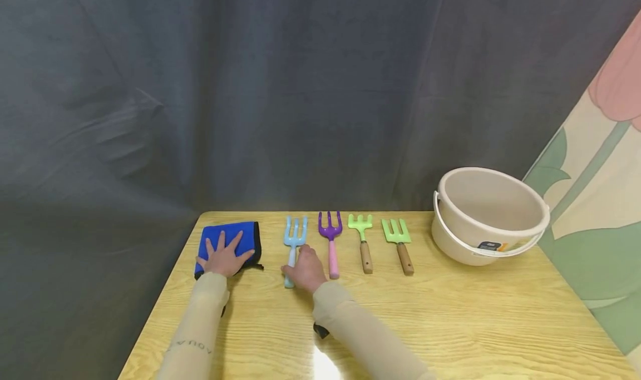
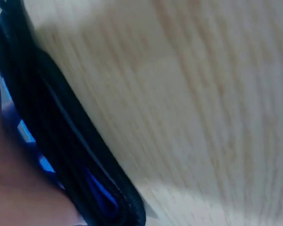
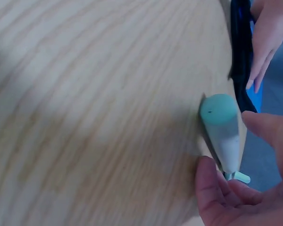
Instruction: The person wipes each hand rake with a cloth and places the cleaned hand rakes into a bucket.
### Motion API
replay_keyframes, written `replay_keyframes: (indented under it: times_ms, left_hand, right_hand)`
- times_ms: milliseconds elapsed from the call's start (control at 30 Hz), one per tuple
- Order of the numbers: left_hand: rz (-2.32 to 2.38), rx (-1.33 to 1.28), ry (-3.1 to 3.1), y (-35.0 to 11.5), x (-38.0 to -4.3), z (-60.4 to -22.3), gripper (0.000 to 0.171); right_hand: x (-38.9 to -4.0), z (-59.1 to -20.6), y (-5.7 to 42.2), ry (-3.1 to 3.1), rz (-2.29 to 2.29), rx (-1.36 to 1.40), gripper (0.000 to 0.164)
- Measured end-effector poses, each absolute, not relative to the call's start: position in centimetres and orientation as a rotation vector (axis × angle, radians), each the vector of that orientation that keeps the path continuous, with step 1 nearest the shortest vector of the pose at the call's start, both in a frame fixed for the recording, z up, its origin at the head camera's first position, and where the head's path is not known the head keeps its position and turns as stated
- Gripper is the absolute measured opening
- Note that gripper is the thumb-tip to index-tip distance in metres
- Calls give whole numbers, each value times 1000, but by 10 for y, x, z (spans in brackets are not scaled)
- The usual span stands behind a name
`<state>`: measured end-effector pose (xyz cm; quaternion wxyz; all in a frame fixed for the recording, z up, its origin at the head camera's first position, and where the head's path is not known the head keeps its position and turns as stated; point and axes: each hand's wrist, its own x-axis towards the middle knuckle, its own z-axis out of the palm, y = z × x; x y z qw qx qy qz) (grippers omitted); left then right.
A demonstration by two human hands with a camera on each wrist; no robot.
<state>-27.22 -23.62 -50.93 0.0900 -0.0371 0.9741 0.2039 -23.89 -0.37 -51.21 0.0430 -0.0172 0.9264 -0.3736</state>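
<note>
My left hand (image 1: 225,257) lies with spread fingers on a blue folded fabric item with black edging (image 1: 212,235), which looks like a pouch. In the left wrist view its layered black edge (image 2: 80,136) shows beside the hand. My right hand (image 1: 306,271) is around the handle of a light blue hand fork (image 1: 295,235), which lies on the table with its tines pointing away. The right wrist view shows the rounded handle end (image 3: 220,110) between thumb and fingers, with a small gap beside the thumb. Just right lies a purple hand fork with pink handle (image 1: 333,252).
Two green garden tools with wooden handles, a fork (image 1: 363,238) and a wider-tined one (image 1: 398,235), lie further right. A beige bucket (image 1: 460,246) with a white handle stands at the table's (image 1: 450,324) right rear. A dark curtain (image 1: 310,102) hangs behind.
</note>
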Motion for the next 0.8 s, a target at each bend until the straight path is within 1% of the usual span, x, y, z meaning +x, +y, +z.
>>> replay_keyframes:
  times_ms: [67,233,367,433,567,667,800]
  left_hand:
    - [585,-104,2870,-236,-272,-511,91]
    - [552,-98,2812,-236,-271,-513,118]
    - [536,-67,2781,-240,-270,-514,133]
    - [525,-41,2763,-240,-265,-505,136]
    - [501,4,2735,-240,-258,-492,137]
    - [511,-8,2760,-240,-260,-494,129]
    - [539,-45,2798,-236,-264,-503,113]
  right_hand:
    - [-238,-513,-4,2835,-1142,-44,69]
    - [-239,-515,-3,2840,-1158,-30,59]
    - [-241,-519,-1,2836,-1173,-7,57]
    - [-241,-519,0,2816,-1182,-2,59]
    - [-240,-512,2,2785,-1207,15,61]
    - [-242,-508,5,2769,-1224,19,63]
    - [-243,-506,11,2728,-1233,34,63]
